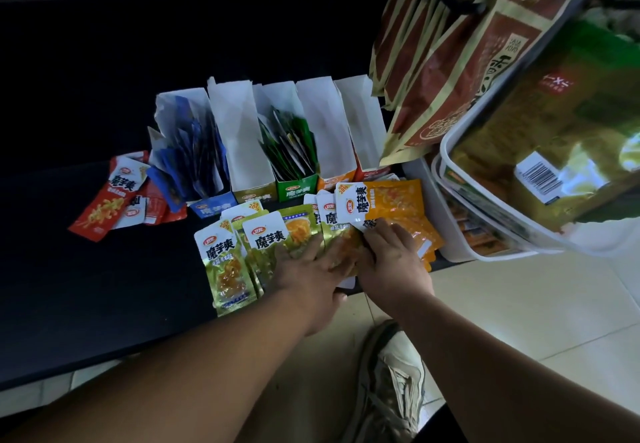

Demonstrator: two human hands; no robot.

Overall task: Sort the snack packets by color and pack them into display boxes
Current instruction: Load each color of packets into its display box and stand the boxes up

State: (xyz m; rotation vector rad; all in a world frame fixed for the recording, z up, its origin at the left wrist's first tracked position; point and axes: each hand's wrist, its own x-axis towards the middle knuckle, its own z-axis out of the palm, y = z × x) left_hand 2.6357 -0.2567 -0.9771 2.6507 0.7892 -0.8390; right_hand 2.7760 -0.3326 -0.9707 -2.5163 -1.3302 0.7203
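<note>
A: Left hand point(311, 269) is flat on the gold packets point(225, 262), fingers straight and spread apart, pressing on the fanned pile at the near table point(86, 286) edge.

B: And the right hand point(391, 255) is just beside it, on the orange packets point(394, 200). The fingers are close together and bent down onto the stack. Pinching or only pressing? I can't tell, the thumb is hidden.

A: Behind them is a row of five boxes, side by side. The blue box point(211, 208) is stuffed with blue packets point(194, 151), and the gold box point(254, 196) shows only white walls.

B: The green box point(296, 188) has green packets point(291, 144) standing in it. After that come the orange box point(334, 177) and the red box point(372, 172), with no packets showing in either.

A: The red packets point(107, 210) lie loose on the table, left of the blue box.

B: On the right, brown bags point(450, 61) hang overhead, and a white tub point(460, 234) sits against the table. There's a shoe point(391, 373) on the tiles below.
</note>
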